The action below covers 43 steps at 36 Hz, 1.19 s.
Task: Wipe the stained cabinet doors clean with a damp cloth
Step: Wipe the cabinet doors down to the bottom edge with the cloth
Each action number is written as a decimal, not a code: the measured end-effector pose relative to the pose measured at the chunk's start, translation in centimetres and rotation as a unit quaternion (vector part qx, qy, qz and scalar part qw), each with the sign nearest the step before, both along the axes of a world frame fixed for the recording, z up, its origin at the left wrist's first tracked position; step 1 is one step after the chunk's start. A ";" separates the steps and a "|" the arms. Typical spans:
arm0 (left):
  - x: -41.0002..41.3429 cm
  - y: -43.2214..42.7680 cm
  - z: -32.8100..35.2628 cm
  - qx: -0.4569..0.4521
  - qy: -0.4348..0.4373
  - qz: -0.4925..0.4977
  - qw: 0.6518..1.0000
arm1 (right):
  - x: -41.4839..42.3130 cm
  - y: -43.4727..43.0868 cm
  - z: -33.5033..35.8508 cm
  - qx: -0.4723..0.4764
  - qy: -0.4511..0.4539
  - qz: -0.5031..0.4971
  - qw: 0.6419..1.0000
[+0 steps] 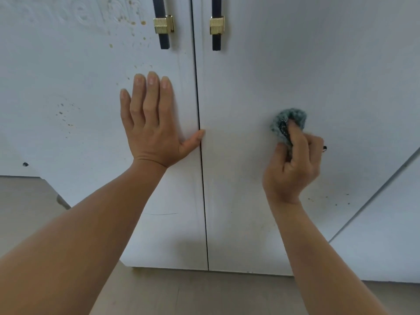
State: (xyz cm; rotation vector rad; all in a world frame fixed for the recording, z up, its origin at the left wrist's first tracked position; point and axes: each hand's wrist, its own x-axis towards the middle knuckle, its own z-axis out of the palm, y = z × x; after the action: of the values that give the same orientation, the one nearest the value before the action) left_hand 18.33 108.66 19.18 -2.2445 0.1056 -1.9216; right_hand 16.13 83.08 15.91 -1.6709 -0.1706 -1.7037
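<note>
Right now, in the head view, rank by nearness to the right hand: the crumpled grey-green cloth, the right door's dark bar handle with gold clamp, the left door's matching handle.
1. Crumpled grey-green cloth, gripped in the right hand.
2. Right door's dark bar handle, upper left.
3. Left door's matching handle, farther left.

Pale wood-tone floor (216,296) (one faint seam), the white two-door cabinet (238,242) directly on it.

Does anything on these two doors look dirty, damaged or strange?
Yes. Brown splatter marks the left door near its handle, with dark specks lower left. The right door, where the cloth is, has faint dots low down.
</note>
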 end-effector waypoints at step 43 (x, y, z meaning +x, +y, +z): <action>-1.8 1.0 -0.4 0.022 0.020 -0.032 0.999 | -5.1 -1.1 -2.8 -0.116 0.143 0.050 0.982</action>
State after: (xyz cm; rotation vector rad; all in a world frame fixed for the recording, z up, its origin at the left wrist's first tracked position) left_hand 16.54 109.68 18.74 -2.2792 0.2248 -1.8860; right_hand 11.07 81.97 13.11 -2.0216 -0.3199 -1.3922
